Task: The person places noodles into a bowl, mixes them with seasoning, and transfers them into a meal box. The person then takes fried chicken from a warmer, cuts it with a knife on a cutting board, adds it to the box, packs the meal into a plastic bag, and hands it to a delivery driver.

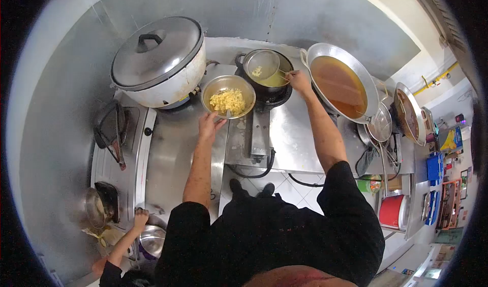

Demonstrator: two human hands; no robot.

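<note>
- Holds the metal bowl (pixel 246 93) at 11 o'clock, clamping its near rim with the left hand (pixel 207 126).
- Seems mostly done, judging by the heap of scrambled egg (pixel 227 101) already in that bowl.
- Grips the wire strainer (pixel 268 60) at 12 o'clock with the right hand (pixel 300 80), fingers closed on its handle, above yellowish liquid (pixel 277 80).
- Appears to leave only a few egg bits (pixel 257 72) in the mesh.

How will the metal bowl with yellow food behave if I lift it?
The metal bowl would probably feel light, as its rim looks thin. Its metal wall should stay stiff. The yellow food lies in loose pieces, so it may slide if tilted.
</note>
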